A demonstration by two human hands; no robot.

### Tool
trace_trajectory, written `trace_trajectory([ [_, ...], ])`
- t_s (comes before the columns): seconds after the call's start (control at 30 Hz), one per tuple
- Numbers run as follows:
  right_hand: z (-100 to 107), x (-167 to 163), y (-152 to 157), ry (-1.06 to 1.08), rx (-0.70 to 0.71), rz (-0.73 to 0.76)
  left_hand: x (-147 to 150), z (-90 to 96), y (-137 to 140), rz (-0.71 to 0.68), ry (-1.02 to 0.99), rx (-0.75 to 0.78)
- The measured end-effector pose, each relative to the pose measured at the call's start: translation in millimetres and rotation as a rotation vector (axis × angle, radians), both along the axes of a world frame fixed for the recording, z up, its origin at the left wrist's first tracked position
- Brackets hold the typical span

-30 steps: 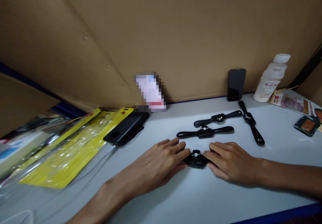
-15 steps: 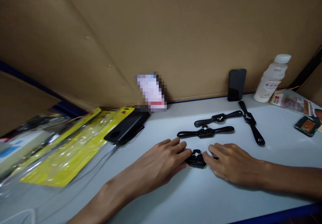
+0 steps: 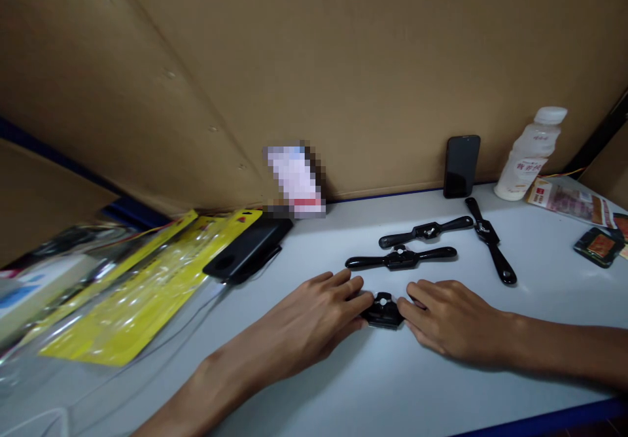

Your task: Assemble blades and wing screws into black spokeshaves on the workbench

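Note:
A black spokeshave [image 3: 384,313] lies low over the pale tabletop, gripped from both sides. My left hand [image 3: 338,303] is closed around its left handle, and my right hand [image 3: 436,309] around its right one; both handles are mostly hidden by the fingers. Its middle body with a silvery round screw shows between the hands. Just beyond lies a second black spokeshave [image 3: 402,258], with a third spokeshave [image 3: 426,231] behind that. To their right another spokeshave [image 3: 490,241] lies at a slant, its far end near the third one's handle.
A black phone [image 3: 461,165] leans on the cardboard wall beside a milky plastic bottle [image 3: 524,156]. Left are yellow blister packaging [image 3: 132,319] and a black power bank [image 3: 250,247] with a cable. A blurred-out screen [image 3: 297,178] stands at the back. Small packets [image 3: 601,246] lie far right.

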State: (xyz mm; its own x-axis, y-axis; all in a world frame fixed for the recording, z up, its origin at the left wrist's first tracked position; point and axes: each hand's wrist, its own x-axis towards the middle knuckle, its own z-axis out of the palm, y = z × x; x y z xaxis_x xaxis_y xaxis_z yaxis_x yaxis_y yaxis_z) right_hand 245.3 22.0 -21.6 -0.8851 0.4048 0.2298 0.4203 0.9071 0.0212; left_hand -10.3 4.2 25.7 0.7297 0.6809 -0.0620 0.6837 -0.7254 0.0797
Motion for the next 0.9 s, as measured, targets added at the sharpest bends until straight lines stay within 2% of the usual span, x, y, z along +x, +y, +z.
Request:
trace_trajectory([
  [0.2, 1.1, -1.4, 1.1, 0.026, -0.084, -0.040, -1.4, 2.5, -0.3, 0.002, -0.009, -0.019],
  [0.4, -0.6, -1.1, 0.5, 0.079, -0.099, -0.057, -7.6, 3.6, 5.9, 0.008, -0.057, -0.077],
  [0.63, -1.6, -1.1, -0.5, 0.102, -0.106, -0.064, -5.4, 3.1, 6.9, 0.032, -0.168, -0.047],
  [0.8, -0.9, -0.5, -0.2, 0.099, -0.112, -0.061, -4.1, 2.4, 5.2, 0.020, -0.150, -0.068],
  [0.9, -0.2, -0.9, 0.2, 0.093, -0.109, -0.057, -2.1, -3.3, 5.1, 0.013, -0.214, -0.004],
])
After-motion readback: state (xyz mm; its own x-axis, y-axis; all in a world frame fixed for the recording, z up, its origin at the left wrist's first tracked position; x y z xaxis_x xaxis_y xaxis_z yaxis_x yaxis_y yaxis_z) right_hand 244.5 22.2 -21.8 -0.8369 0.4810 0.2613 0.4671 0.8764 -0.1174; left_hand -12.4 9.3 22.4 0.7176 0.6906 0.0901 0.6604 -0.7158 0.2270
